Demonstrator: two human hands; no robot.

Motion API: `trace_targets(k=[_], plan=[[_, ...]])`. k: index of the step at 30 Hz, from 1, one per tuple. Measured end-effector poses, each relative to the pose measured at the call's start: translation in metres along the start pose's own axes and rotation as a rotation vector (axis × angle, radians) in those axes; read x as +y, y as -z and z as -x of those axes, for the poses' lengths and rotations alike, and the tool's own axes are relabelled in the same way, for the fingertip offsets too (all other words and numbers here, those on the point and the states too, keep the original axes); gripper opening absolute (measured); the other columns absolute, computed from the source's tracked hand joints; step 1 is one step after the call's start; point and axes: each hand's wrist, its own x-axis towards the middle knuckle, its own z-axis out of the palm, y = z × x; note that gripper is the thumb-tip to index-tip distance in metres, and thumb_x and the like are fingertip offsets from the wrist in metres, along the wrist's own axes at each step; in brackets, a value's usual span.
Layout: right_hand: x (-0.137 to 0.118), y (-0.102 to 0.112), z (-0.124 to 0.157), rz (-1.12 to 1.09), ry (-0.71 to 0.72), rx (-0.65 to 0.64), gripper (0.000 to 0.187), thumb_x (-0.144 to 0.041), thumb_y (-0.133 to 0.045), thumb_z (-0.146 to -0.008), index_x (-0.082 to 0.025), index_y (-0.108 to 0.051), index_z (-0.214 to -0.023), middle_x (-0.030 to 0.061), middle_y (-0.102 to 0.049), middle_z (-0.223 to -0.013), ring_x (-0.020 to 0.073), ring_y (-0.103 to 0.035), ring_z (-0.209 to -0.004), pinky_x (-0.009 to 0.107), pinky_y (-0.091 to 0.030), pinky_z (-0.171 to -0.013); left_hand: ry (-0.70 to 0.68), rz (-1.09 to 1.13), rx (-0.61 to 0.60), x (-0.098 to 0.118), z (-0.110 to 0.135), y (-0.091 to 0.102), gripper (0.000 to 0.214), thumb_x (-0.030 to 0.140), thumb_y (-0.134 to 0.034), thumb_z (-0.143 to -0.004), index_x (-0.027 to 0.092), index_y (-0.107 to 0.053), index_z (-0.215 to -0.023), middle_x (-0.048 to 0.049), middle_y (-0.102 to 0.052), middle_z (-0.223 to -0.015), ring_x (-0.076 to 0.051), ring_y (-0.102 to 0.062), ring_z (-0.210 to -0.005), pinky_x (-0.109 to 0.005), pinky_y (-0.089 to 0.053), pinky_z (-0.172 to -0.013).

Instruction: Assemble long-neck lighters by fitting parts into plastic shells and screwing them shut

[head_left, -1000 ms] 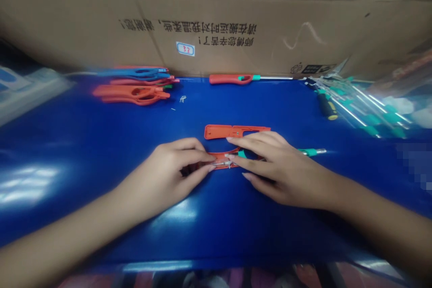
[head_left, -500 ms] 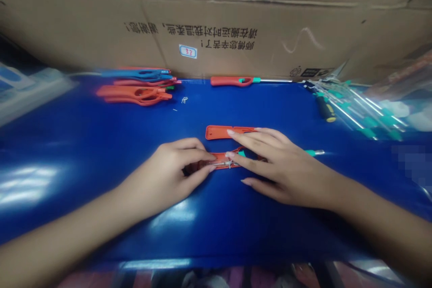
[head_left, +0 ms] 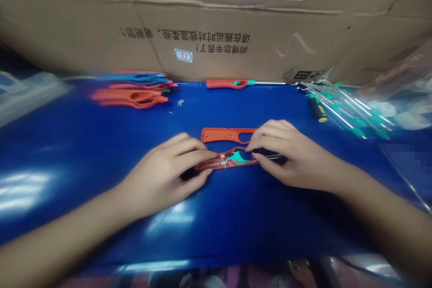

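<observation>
Centrally, one orange shell half (head_left: pixel 239 165), open side up, lying on your blue bench (head_left: pixel 202 234); it is the hub for the clock positions below, twelve being away from you. Fitted inside: one green trigger piece (head_left: pixel 238 157), with a thin metal tube (head_left: pixel 275 157) running out at three o'clock, partly under your fingers.

Your left hand (head_left: pixel 168 175), nine o'clock: grip closed, thumb and fingers clamped on the shell's near-left end. Your right hand (head_left: pixel 297 157), three o'clock: thumb and fingertips close together at the shell's other end; whether this grip clamps the shell or the tube, you cannot tell.

At twelve, just beyond: one matching shell half (head_left: pixel 219 135), inner face up, its right end hidden by your right hand. Further along twelve: one assembled orange lighter (head_left: pixel 218 84), before a cardboard box (head_left: pixel 84 31).

At ten: stacked orange and blue shells (head_left: pixel 131 96). At eleven: small white pins (head_left: pixel 180 102). At two: one black-and-yellow screwdriver (head_left: pixel 317 110), beside a heap of green-fitted metal rods (head_left: pixel 347 108).
</observation>
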Motion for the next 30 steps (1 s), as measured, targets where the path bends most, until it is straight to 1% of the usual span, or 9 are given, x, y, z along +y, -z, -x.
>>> trace_targets(k=[4, 9, 11, 16, 19, 22, 24, 27, 30], plan=[[0.0, -0.003, -0.001, -0.039, 0.002, -0.079, 0.008, -0.022, -0.058, -0.096, -0.022, -0.065, -0.094, 0.0037, -0.068, -0.097, 0.0195, -0.058, -0.095, 0.038, -0.039, -0.089, -0.038, 0.019, -0.062, 0.002, -0.001, -0.002, 0.034, 0.017, -0.059, -0.097, 0.023, -0.065, -0.129, -0.0083, -0.068, -0.118, -0.021, -0.06, -0.105, -0.037, -0.05, -0.092], [-0.003, -0.007, -0.002, -0.04, -0.018, -0.116, 0.009, -0.024, -0.056, -0.098, -0.021, -0.063, -0.092, 0.0032, -0.067, -0.095, 0.0191, -0.058, -0.093, 0.037, -0.038, -0.088, -0.046, -0.031, -0.127, 0.001, 0.0, -0.005, 0.038, 0.017, -0.053, -0.1, 0.028, -0.062, -0.135, -0.0086, -0.063, -0.127, -0.023, -0.057, -0.111, -0.04, -0.047, -0.094], [-0.002, -0.006, -0.002, -0.036, -0.016, -0.1, 0.009, -0.024, -0.056, -0.098, -0.022, -0.064, -0.094, 0.0032, -0.067, -0.097, 0.0193, -0.058, -0.094, 0.038, -0.039, -0.088, -0.044, -0.059, -0.151, 0.001, 0.0, -0.006, 0.039, 0.017, -0.051, -0.101, 0.029, -0.061, -0.137, -0.0082, -0.062, -0.129, -0.023, -0.056, -0.111, -0.04, -0.046, -0.094], [0.009, -0.006, -0.002, 0.053, -0.055, 0.047, 0.017, -0.019, -0.055, -0.096, -0.023, -0.067, -0.106, 0.0071, -0.067, -0.109, 0.0231, -0.058, -0.103, 0.041, -0.041, -0.089, -0.043, -0.095, -0.185, 0.0, -0.001, -0.006, 0.043, 0.015, -0.046, -0.101, 0.028, -0.058, -0.14, -0.0092, -0.061, -0.13, -0.024, -0.055, -0.11, -0.041, -0.045, -0.092], [0.019, -0.008, -0.002, 0.1, -0.1, 0.043, 0.016, -0.018, -0.058, -0.093, -0.023, -0.067, -0.106, 0.0086, -0.065, -0.115, 0.0256, -0.057, -0.107, 0.045, -0.042, -0.092, -0.05, -0.105, -0.176, 0.0, 0.0, -0.007, 0.043, 0.014, -0.046, -0.101, 0.029, -0.058, -0.14, -0.0086, -0.061, -0.13, -0.025, -0.054, -0.113, -0.041, -0.044, -0.094], [0.025, -0.009, -0.003, 0.062, -0.136, 0.042, 0.002, -0.02, -0.062, -0.092, -0.021, -0.063, -0.093, 0.0078, -0.064, -0.109, 0.024, -0.058, -0.101, 0.043, -0.045, -0.091, -0.064, -0.105, -0.152, -0.001, 0.001, -0.008, 0.043, 0.013, -0.048, -0.101, 0.029, -0.056, -0.14, -0.0073, -0.063, -0.129, -0.024, -0.054, -0.114, -0.04, -0.044, -0.096], [0.024, -0.008, -0.004, 0.001, -0.139, 0.089, 0.003, -0.019, -0.062, -0.092, -0.021, -0.06, -0.091, 0.007, -0.064, -0.103, 0.0218, -0.06, -0.095, 0.039, -0.048, -0.086, -0.074, -0.095, -0.095, -0.001, 0.001, -0.008, 0.045, 0.013, -0.05, -0.101, 0.027, -0.053, -0.144, -0.008, -0.064, -0.128, -0.023, -0.056, -0.115, -0.04, -0.044, -0.098], [0.016, -0.007, -0.007, -0.105, -0.149, 0.23, 0.003, -0.019, -0.061, -0.093, -0.021, -0.061, -0.09, 0.0054, -0.066, -0.093, 0.0181, -0.062, -0.083, 0.033, -0.051, -0.075, -0.065, -0.129, 0.05, -0.002, 0.0, -0.004, 0.049, 0.014, -0.055, -0.099, 0.023, -0.048, -0.147, -0.0105, -0.063, -0.133, -0.026, -0.056, -0.12, -0.043, -0.044, -0.104], [0.004, -0.009, -0.008, -0.259, -0.242, 0.399, 0.007, -0.024, -0.063, -0.094, -0.021, -0.064, -0.087, 0.0043, -0.068, -0.088, 0.0169, -0.063, -0.078, 0.031, -0.052, -0.069, -0.051, -0.21, 0.146, -0.001, -0.001, 0.001, 0.051, 0.017, -0.059, -0.097, 0.025, -0.048, -0.146, -0.0111, -0.059, -0.142, -0.029, -0.053, -0.126, -0.049, -0.042, -0.108]])
